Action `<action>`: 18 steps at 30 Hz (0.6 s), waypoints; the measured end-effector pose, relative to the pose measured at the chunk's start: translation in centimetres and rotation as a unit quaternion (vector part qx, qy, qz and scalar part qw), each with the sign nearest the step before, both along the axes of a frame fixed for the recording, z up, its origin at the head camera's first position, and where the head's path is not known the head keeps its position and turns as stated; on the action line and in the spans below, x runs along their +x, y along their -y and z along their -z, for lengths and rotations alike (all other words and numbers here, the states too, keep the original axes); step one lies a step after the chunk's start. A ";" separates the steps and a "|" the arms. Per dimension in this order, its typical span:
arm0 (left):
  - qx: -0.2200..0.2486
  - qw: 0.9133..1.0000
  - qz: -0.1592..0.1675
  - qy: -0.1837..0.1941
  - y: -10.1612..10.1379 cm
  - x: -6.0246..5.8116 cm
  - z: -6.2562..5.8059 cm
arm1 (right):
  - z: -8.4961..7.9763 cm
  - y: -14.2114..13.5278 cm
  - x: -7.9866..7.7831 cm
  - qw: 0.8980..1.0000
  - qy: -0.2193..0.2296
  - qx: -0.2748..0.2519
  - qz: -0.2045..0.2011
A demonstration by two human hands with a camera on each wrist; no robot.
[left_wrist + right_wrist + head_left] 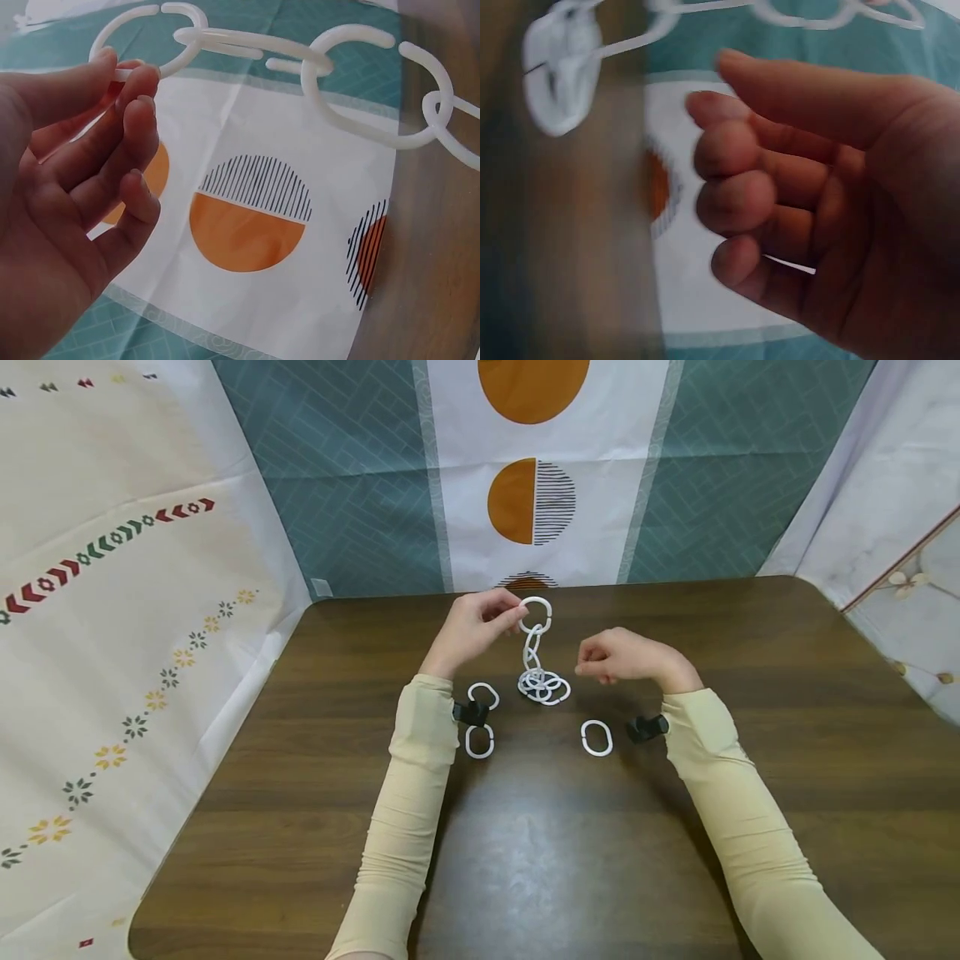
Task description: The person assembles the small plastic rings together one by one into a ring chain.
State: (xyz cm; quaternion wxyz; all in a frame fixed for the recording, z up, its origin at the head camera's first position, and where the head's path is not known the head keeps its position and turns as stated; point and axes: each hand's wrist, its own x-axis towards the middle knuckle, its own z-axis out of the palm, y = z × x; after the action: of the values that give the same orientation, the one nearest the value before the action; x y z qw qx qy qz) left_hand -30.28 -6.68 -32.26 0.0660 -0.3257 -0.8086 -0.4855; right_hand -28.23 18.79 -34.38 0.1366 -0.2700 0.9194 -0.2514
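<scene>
In the head view my left hand (477,625) is raised above the table. Thumb and fingertips pinch the top link of a white plastic chain (532,652). Its upper links hang down, while the lower ones lie heaped on the wood. The left wrist view shows the pinched link (182,66) up close; small gaps appear in some of the links. To the right of the chain hovers my right hand (626,656), its fingers loosely curled around nothing. In the right wrist view the thumb and fingertips of that hand (810,180) are apart, below the blurred chain (562,75).
Two loose white links lie near my left wrist, an upper link (484,685) and a lower link (480,756). Another loose link (584,737) lies near the right wrist. The brown wooden table (300,827) ends against a patterned cloth (360,527) at the back.
</scene>
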 end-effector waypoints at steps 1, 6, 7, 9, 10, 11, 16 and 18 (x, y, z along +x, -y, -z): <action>-0.001 1.000 -0.003 -0.002 0.1 0.0 -0.1 | 0.4 -0.2 0.1 1.000 0.017 0.019 -0.014; -0.010 1.000 -0.008 -0.002 0.2 0.1 -0.2 | 2.4 -0.9 0.9 0.991 0.090 0.092 -0.030; -0.010 1.000 -0.009 0.000 0.2 0.1 -0.2 | 2.8 -1.1 1.0 0.989 0.098 0.102 -0.030; -0.011 1.000 -0.013 0.004 0.3 0.0 -0.2 | 3.4 -1.2 1.3 0.987 0.110 0.117 -0.028; -0.011 1.000 -0.016 0.005 0.3 0.0 -0.2 | 3.6 -1.1 1.4 0.986 0.115 0.119 -0.026; -0.012 1.000 -0.019 0.005 0.4 0.0 -0.2 | 3.8 -1.1 1.5 0.986 0.117 0.118 -0.026; -0.013 1.000 -0.024 0.004 0.5 0.0 -0.2 | 3.9 -0.6 1.9 0.986 0.118 0.118 -0.032; -0.014 1.000 -0.022 0.005 0.5 0.0 -0.2 | 3.9 -0.6 2.0 0.985 0.112 0.124 -0.038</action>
State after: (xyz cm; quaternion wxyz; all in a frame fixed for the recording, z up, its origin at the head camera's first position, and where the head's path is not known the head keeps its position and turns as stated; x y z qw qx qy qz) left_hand -30.29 -7.16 -32.07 0.0680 -0.3064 -0.8227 -0.4741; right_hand -26.23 19.35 -38.27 0.2802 -0.2559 0.9115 -0.1586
